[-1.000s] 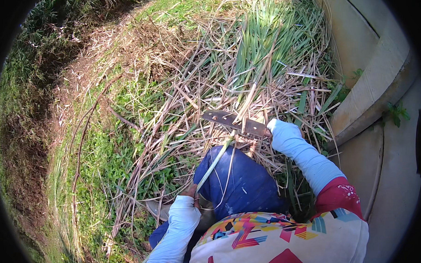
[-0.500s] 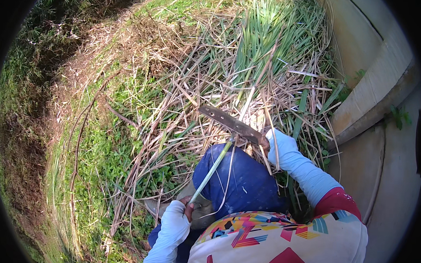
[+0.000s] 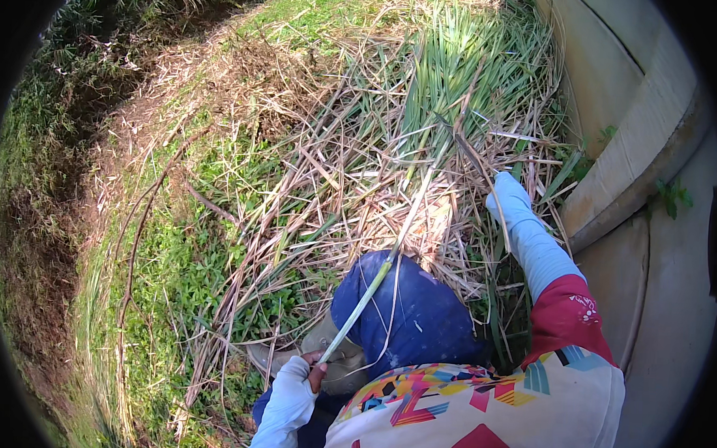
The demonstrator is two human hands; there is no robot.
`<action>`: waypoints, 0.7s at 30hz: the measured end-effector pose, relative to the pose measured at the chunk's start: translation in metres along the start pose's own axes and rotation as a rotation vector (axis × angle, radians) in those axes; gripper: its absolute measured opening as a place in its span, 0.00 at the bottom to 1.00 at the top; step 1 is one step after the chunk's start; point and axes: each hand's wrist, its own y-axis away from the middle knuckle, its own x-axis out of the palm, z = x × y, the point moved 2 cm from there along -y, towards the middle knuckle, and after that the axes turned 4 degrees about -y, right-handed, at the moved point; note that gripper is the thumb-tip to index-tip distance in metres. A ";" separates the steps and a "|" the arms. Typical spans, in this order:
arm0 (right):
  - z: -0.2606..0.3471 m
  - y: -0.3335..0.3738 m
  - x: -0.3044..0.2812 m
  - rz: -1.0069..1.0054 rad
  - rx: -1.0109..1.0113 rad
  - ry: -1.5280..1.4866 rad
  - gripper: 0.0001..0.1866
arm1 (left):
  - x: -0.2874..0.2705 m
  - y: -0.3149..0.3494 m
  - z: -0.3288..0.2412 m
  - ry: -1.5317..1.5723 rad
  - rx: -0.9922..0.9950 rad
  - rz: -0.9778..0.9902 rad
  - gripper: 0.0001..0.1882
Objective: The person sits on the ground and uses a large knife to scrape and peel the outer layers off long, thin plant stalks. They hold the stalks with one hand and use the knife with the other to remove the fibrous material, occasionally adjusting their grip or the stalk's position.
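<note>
My left hand (image 3: 315, 372), low in the view beside my boot, is closed round the lower end of a long green stalk (image 3: 359, 309). The stalk runs up and away across my bent knee in blue trousers (image 3: 419, 305) to a leafy top. Farther out on the right, my right hand (image 3: 499, 181) grips a dark machete (image 3: 473, 155), largely hidden by the light blue sleeve. Its blade shows nearly edge-on, pointing away to the upper left, above the stalk's upper part and the dry leaves.
Dry straw-like leaves (image 3: 321, 175) cover the ground ahead. A pile of long green leaves (image 3: 459, 62) lies at the far side. A concrete wall with a sloping ledge (image 3: 641, 147) borders the right. Low green plants (image 3: 174, 289) and a bent dry branch (image 3: 137, 240) are on the left.
My right hand has swung the machete forward and up, away from my knee, turning its blade from broadside to nearly edge-on. My left hand has moved slightly down and left with the stalk.
</note>
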 end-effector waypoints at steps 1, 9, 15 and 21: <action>-0.001 -0.001 0.000 -0.002 0.034 -0.030 0.14 | -0.002 0.004 -0.018 0.036 -0.043 0.012 0.15; 0.071 0.123 0.001 0.434 -0.457 0.182 0.14 | 0.006 -0.005 -0.014 -0.481 0.246 -0.240 0.12; 0.046 0.068 -0.006 0.274 -0.289 0.085 0.12 | -0.005 0.010 -0.016 -0.469 0.268 -0.272 0.12; 0.021 0.027 -0.004 0.044 0.007 -0.041 0.15 | -0.007 0.027 -0.033 -0.452 0.185 -0.228 0.11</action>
